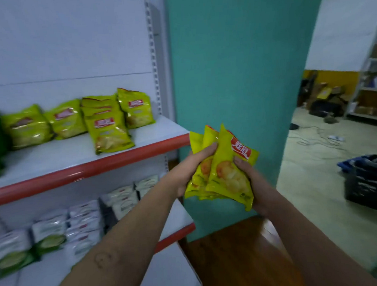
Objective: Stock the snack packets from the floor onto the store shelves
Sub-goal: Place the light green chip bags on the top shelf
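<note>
Head view looks along two bare forearms stretched forward, meeting before a teal wall (233,61). The left hand (191,166) curls its fingers over a bundle of yellow snack packets (226,176) from the left, its grip closed round them. The right hand (258,185) cups the bundle from the right and below, thumb pressed on the front packet, its grip also holding it. The bundle is held in the air just right of the upper shelf (84,170), where green-yellow packets (108,130) stand. White packets (83,219) fill the shelf below.
</note>
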The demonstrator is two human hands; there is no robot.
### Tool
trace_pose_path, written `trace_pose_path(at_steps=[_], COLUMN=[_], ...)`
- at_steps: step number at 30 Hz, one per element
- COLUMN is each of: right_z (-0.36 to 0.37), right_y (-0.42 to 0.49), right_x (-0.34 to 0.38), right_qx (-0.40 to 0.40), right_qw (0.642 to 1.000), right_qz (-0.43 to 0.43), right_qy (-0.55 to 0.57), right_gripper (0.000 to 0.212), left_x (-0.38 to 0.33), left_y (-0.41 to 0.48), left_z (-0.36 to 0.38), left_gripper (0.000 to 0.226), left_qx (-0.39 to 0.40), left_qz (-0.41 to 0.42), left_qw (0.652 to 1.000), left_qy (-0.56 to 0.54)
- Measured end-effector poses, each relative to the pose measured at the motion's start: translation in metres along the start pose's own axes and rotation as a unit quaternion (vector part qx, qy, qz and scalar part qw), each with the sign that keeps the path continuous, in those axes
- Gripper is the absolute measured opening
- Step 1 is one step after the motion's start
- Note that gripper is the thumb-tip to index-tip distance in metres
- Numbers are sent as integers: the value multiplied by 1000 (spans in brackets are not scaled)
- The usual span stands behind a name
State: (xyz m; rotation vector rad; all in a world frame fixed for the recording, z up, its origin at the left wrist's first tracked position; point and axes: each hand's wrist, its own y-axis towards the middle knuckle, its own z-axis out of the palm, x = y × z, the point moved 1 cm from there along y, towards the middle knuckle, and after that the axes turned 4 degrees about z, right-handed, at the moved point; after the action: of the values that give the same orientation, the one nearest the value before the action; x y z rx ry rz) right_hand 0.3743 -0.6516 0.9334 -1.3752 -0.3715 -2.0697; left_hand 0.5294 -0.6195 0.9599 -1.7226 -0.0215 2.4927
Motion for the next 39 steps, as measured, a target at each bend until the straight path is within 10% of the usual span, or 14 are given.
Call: trace_pose_path(at_steps=[27, 39], right_z=[353, 424], right_y=[26, 62], right_x=[-55, -43], right_qx=[263, 201], right_qw=[960, 979], right_qz=[83, 27], right_qy=[-44, -18], right_gripper=[32, 33], left_x=[-120, -155], left_y=[-364, -388], left_z=[-202, -279], left_gripper=[80, 20], left_qx=[-388, -351], left_qz=[202, 239], left_qw=[898, 905], left_qy=[43, -16])
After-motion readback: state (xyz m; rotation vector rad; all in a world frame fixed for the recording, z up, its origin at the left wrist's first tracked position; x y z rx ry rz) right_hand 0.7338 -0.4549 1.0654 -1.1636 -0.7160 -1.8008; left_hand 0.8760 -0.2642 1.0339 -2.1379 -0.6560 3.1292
